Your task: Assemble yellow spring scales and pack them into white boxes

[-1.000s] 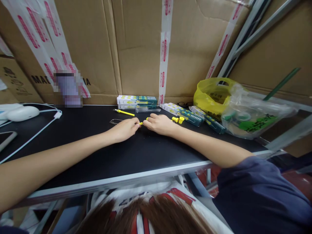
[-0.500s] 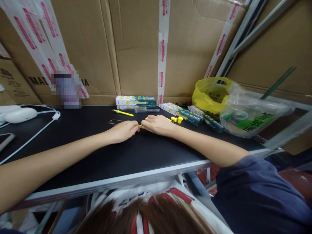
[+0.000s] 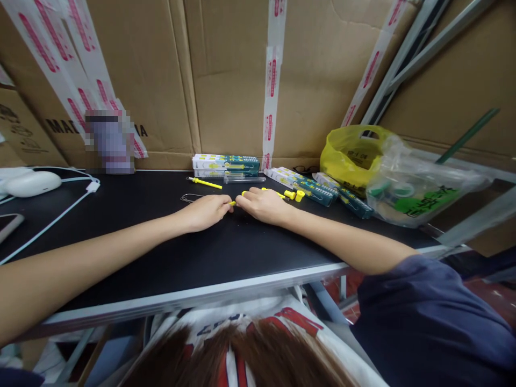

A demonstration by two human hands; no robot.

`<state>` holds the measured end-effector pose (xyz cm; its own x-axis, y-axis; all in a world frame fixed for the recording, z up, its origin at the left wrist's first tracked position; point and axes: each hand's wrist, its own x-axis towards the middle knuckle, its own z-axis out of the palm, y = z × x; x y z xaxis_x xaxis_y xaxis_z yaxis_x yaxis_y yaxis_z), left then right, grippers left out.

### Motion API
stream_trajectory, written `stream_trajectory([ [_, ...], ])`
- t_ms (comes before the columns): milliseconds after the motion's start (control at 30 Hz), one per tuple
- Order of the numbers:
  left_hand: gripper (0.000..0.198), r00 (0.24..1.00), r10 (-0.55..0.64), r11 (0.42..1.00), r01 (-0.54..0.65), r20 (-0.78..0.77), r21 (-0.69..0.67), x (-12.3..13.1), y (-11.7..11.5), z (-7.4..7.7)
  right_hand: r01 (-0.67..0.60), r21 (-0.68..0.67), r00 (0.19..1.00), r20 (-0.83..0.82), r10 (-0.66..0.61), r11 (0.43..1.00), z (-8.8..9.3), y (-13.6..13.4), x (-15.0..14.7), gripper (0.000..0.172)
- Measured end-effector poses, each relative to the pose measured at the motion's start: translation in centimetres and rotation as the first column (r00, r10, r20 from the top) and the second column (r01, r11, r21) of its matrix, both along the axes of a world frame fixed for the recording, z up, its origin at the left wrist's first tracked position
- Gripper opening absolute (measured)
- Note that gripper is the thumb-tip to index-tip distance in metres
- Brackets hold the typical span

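Both hands are close together, low over the black tabletop. My left hand (image 3: 206,212) is closed in a pinch on a small yellow plastic part (image 3: 233,203), whose end shows between the hands. My right hand (image 3: 263,206) has its fingers curled at the other end of that part, and its grip is partly hidden. Bent metal wire loops (image 3: 187,198) lie just behind the left hand. Farther back is a yellow rod-like tool (image 3: 206,183) with a metal tip. Beyond the right hand lie yellow caps (image 3: 299,195) and a small dark spring (image 3: 286,198).
Printed boxes (image 3: 226,165) and a clear plastic case (image 3: 244,179) stand along the cardboard wall. More boxes (image 3: 306,186) lie to the right, beside a yellow bag (image 3: 350,161) and a clear bag (image 3: 411,199). White cables (image 3: 52,228) and a phone (image 3: 9,228) are at left.
The whole view has shifted slightly. My hands stay together on the yellow part, with the left fingers turned a little and the gap between the hands slightly wider.
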<state>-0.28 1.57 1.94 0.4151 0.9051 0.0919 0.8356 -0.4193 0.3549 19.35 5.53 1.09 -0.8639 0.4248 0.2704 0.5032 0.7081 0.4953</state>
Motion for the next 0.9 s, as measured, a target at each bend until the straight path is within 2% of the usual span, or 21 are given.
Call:
stream_trajectory([
  [167,0.025,0.999,0.025,0.999,-0.023,-0.030,0.037,0.2,-0.2,-0.3,0.001,-0.032,0.999,-0.049,-0.002,1.000,-0.2,-0.1,-0.1,0.025],
  [400,0.025,0.997,0.043,0.994,-0.036,-0.061,0.105,0.5,-0.3,-0.9,0.062,-0.067,0.991,-0.111,-0.070,0.996,-0.3,-0.6,-0.6,0.027],
  [667,0.028,0.987,0.076,0.994,-0.087,0.144,0.067,0.6,-0.8,-0.8,0.178,-0.178,0.962,-0.177,-0.210,0.968,-0.1,-1.1,-1.1,0.028],
  [800,0.025,0.981,0.100,0.985,-0.122,0.166,0.123,0.4,-0.9,-1.2,0.111,-0.325,0.938,-0.277,-0.206,0.939,-0.4,-1.0,-1.0,0.028],
  [900,0.017,0.993,0.014,0.988,-0.033,0.121,0.153,0.1,-0.6,-1.3,-0.005,-0.429,0.925,-0.346,-0.159,0.903,-0.7,-0.4,-0.7,0.028],
])
